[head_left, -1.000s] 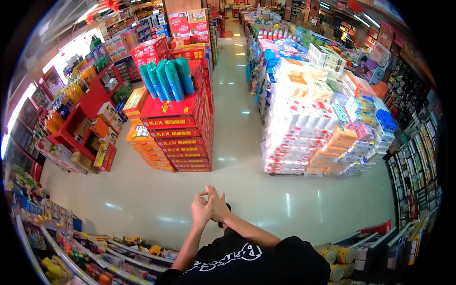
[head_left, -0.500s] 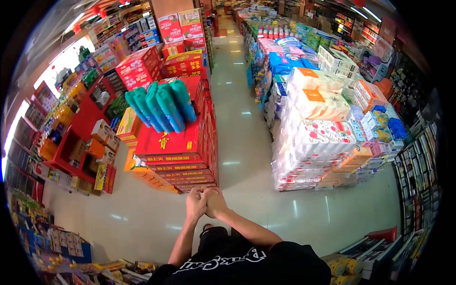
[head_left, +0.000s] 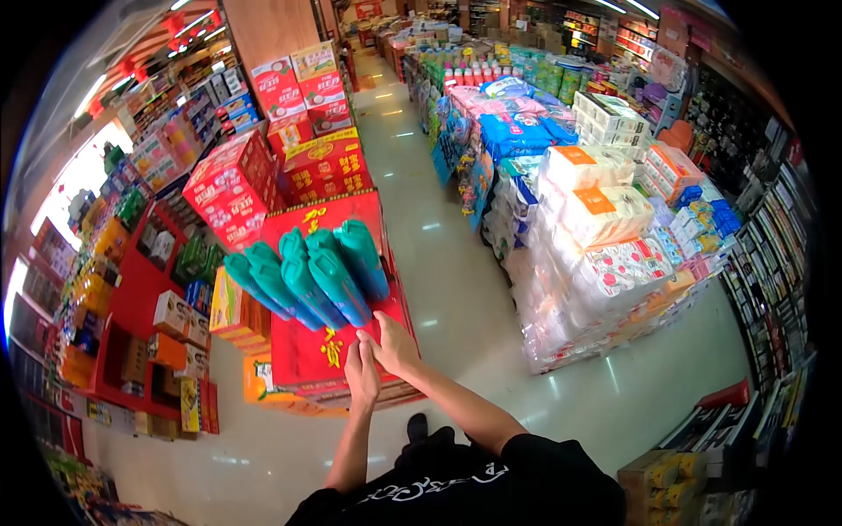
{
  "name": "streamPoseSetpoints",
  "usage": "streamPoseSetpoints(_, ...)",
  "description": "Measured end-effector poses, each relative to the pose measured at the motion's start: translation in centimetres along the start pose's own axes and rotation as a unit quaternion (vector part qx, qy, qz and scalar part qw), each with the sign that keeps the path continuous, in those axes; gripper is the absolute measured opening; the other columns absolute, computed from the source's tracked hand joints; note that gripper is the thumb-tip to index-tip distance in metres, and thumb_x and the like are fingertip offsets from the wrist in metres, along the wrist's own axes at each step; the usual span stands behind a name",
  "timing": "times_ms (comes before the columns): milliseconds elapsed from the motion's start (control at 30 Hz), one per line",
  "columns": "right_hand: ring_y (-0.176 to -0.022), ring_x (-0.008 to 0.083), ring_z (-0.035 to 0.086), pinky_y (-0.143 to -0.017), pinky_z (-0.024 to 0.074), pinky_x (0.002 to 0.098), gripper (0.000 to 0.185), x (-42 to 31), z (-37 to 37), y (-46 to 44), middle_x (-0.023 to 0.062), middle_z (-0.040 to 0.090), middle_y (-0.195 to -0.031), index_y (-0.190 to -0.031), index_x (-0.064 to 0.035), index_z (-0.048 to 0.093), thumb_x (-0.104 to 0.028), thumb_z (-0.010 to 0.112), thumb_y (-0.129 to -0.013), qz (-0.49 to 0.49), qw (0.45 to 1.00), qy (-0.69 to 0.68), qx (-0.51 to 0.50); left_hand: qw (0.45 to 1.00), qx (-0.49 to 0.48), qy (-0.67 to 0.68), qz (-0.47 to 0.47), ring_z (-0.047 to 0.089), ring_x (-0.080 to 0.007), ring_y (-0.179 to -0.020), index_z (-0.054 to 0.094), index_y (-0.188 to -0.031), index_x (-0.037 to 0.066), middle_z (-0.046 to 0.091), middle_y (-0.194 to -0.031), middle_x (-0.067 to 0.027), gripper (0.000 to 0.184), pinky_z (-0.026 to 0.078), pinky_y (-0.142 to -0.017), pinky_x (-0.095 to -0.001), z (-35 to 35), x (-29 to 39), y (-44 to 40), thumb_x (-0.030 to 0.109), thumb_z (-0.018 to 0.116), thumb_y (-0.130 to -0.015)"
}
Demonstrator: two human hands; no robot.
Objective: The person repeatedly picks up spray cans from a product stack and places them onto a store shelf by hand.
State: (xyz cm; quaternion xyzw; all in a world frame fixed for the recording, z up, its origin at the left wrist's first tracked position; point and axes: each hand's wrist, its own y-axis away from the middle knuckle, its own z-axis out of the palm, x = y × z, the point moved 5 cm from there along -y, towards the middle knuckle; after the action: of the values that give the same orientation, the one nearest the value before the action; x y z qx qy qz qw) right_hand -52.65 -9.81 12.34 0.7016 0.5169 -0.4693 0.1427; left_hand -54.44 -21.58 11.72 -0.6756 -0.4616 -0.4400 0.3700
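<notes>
My left hand (head_left: 361,370) and my right hand (head_left: 395,344) are close together, apparently touching, over the front right part of a stack of red boxes (head_left: 298,358). The fingers of both hands look held together, and I see no object in them, though their inner sides are hidden. Just beyond the hands, several teal-and-blue bottles (head_left: 329,279) stand in a cluster on top of the red boxes. The nearest bottles are close to my fingertips.
Behind the bottles are red cartons (head_left: 326,167). An aisle floor (head_left: 427,223) runs ahead, with wrapped tissue packs (head_left: 605,267) piled on its right. A red shelf (head_left: 132,307) stands left, and yellow-lidded cans (head_left: 671,482) sit at the lower right.
The red stack and bottles have come nearer and appear larger. My hands, clasped together before, have moved over the edge of the red boxes, close to the bottles, with fingers pointing forward.
</notes>
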Motion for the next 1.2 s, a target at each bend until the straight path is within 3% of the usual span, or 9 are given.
streamPoseSetpoints(100,-0.121,0.0415,0.051,-0.099,0.0454,0.0460,0.081,-0.9,1.5,-4.2,0.0280,0.051,-0.133,-0.137,0.0056,0.039,-0.045,0.071,-0.084,-0.025,0.998,0.016,0.055,0.995,0.064,-0.025,0.073,0.052,-0.0352,-0.114,0.047,-0.132,-0.008,0.054,-0.123,-0.0256,0.055,0.040,-0.098,-0.0425,-0.5,-2.2,-3.8,0.038,0.033,-0.105)
streamPoseSetpoints(133,-0.121,0.0411,0.051,-0.098,0.0457,0.0460,0.082,-1.1,2.0,-5.0,0.0275,0.051,-0.132,-0.137,0.0054,0.039,-0.045,0.073,-0.082,-0.028,0.997,0.020,0.069,0.999,0.021,0.003,0.047,0.040,-0.0398,-0.129,0.038,-0.139,-0.009,0.041,-0.139,-0.0281,0.061,0.031,-0.109,-0.0455,-0.5,-3.1,-4.7,0.040,0.028,-0.105)
streamPoseSetpoints(333,-0.110,0.0393,0.058,-0.090,0.0500,0.0466,0.083,-0.8,4.6,-8.3,0.0216,0.060,-0.118,-0.129,0.0003,0.048,-0.042,0.084,-0.068,0.009,0.997,-0.009,0.079,0.994,0.012,0.078,0.069,0.041,-0.0317,-0.131,0.031,-0.142,-0.008,0.041,-0.139,-0.0226,0.059,0.033,-0.109,-0.0393,-0.5,-6.2,-8.1,0.039,0.027,-0.107)
streamPoseSetpoints(500,-0.095,0.0411,0.063,-0.083,0.0519,0.0470,0.072,-0.7,4.6,-8.8,0.0218,0.064,-0.104,-0.122,0.0005,0.053,-0.033,0.085,-0.067,-0.002,0.994,-0.024,0.110,0.991,0.020,0.124,0.054,0.046,-0.0253,-0.123,0.028,-0.144,-0.006,0.043,-0.136,-0.0183,0.058,0.038,-0.102,-0.0360,0.0,-7.8,-8.2,0.038,0.029,-0.107)
streamPoseSetpoints(667,-0.092,0.0366,0.066,-0.079,0.0532,0.0415,0.054,-1.1,0.3,-4.9,0.0170,0.067,-0.100,-0.114,-0.0045,0.060,-0.023,0.084,-0.069,-0.046,0.985,-0.107,0.130,0.989,0.033,0.120,0.077,0.037,-0.0278,-0.127,0.032,-0.140,-0.006,0.038,-0.137,-0.0199,0.057,0.027,-0.108,-0.0384,1.2,-5.7,-4.9,0.039,0.035,-0.105)
streamPoseSetpoints(967,-0.105,0.0239,0.065,-0.093,0.0495,0.0355,0.066,4.1,-15.4,13.8,0.0127,0.066,-0.116,-0.125,-0.0062,0.060,-0.026,0.087,-0.067,0.087,0.977,-0.110,0.158,0.932,-0.219,0.007,0.289,0.035,-0.0354,-0.129,0.029,-0.138,-0.005,0.035,-0.135,-0.0232,0.074,0.029,-0.107,-0.0441,12.7,-1.8,9.8,0.020,0.071,-0.082)
streamPoseSetpoints(1000,-0.103,0.0243,0.065,-0.091,0.0499,0.0358,0.069,4.6,-17.5,16.8,0.0138,0.066,-0.114,-0.124,-0.0051,0.061,-0.028,0.088,-0.066,0.095,0.975,-0.106,0.171,0.920,-0.264,0.089,0.277,0.047,-0.0287,-0.118,0.038,-0.132,-0.003,0.045,-0.127,-0.0186,0.068,0.040,-0.097,-0.0405,15.1,-3.0,11.5,0.018,0.075,-0.079)
streamPoseSetpoints(1100,-0.100,0.0247,0.065,-0.089,0.0505,0.0359,0.070,5.8,-23.2,26.6,0.0134,0.067,-0.111,-0.124,-0.0055,0.061,-0.030,0.089,-0.065,0.116,0.962,-0.079,0.234,0.850,-0.472,0.161,0.171,0.057,-0.0198,-0.096,0.048,-0.121,0.000,0.057,-0.109,-0.0094,0.057,0.048,-0.081,-0.0338,21.4,0.1,19.8,0.017,0.079,-0.076)
streamPoseSetpoints(1200,-0.096,0.0265,0.065,-0.086,0.0508,0.0369,0.072,6.2,-29.2,36.5,0.0145,0.067,-0.107,-0.124,-0.0053,0.061,-0.032,0.089,-0.063,0.113,0.950,-0.001,0.292,0.810,-0.516,0.231,0.156,0.058,-0.0143,-0.081,0.057,-0.106,0.001,0.061,-0.091,-0.0033,0.040,0.049,-0.073,-0.0299,26.2,2.7,30.2,0.016,0.080,-0.076)
